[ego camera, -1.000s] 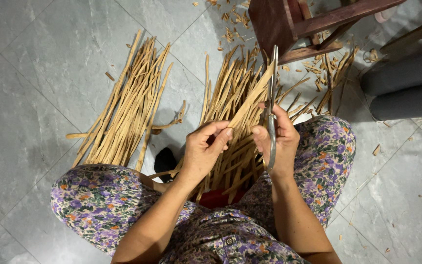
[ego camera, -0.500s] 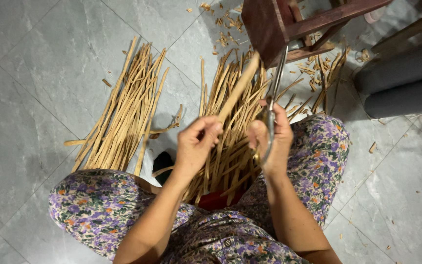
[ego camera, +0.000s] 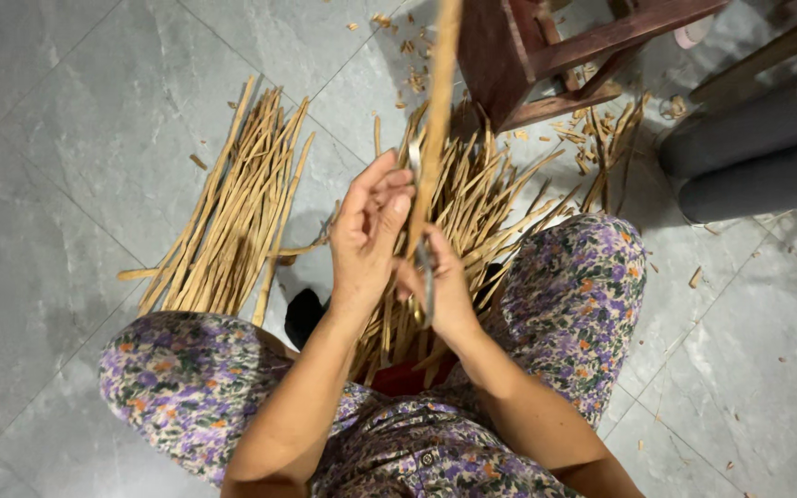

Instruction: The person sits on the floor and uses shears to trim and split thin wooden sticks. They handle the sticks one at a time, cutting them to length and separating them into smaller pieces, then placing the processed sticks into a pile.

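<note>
Raised since half a second ago, the bamboo strip (ego camera: 437,120) now stands nearly upright above the loose bamboo pile (ego camera: 472,212) on the grey tiled floor (ego camera: 66,138). Left hand (ego camera: 371,231) pinches the pale strip's lower part; right hand (ego camera: 440,290), just below, grips a thin knife (ego camera: 428,277) against it.

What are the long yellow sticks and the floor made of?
The sticks look like split bamboo or cane: pale tan, dry, matte, in thin flat strips with bits flaked off around them. The one held in the hands, left hand and right hand, looks the same. The floor seems to be grey stone or ceramic tile: smooth, faintly veined, with straight joints.
</note>
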A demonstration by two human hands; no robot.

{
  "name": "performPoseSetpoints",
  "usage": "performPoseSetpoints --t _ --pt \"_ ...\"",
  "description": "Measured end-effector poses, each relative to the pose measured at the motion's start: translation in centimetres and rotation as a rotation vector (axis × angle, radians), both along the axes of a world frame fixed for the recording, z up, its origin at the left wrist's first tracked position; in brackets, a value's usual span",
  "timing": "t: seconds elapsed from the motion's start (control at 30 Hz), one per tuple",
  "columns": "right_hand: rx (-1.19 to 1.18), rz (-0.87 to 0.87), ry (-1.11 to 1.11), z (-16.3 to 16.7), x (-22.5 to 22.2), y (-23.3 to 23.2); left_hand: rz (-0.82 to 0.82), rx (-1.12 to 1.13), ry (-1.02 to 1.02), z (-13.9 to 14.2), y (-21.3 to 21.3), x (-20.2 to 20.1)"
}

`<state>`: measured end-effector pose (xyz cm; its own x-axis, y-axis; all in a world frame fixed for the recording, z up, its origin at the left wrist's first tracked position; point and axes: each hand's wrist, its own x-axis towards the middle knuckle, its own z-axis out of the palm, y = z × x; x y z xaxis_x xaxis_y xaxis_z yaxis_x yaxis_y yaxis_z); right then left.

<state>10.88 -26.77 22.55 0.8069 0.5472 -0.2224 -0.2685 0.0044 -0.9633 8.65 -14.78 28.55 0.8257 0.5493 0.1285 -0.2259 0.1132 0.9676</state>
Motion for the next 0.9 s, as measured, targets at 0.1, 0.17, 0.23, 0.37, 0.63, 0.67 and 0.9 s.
performPoseSetpoints --t 0.1,0.17,0.23,0.37,0.63,0.67,0.9 --pt "0.136 -0.114 0.072 0.7 1.7 -0.3 -0.062 0.095 0.120 -3.0 0.2 -1.1" --pt "0.198 -0.189 0.054 1.3 2.5 -0.7 -0.138 0.120 0.277 -5.1 -0.2 -2.4" --pt "0.231 -0.253 0.034 1.7 2.8 -0.8 -0.257 0.137 0.328 -7.1 -1.1 -3.5" --pt "0.160 -0.360 0.049 2.3 3.1 -1.0 -0.252 -0.030 0.404 -10.8 -3.2 -3.8" --pt "0.359 -0.520 0.152 1.8 3.8 -1.6 0.070 0.202 0.528 -21.0 -1.7 -1.9" --pt "0.344 -0.514 0.149 1.8 3.8 -1.7 0.059 0.178 0.564 -22.3 -2.0 -1.4" --pt "0.258 -0.467 0.167 1.9 3.7 -2.6 0.266 0.683 0.747 -26.0 -2.0 -1.5"
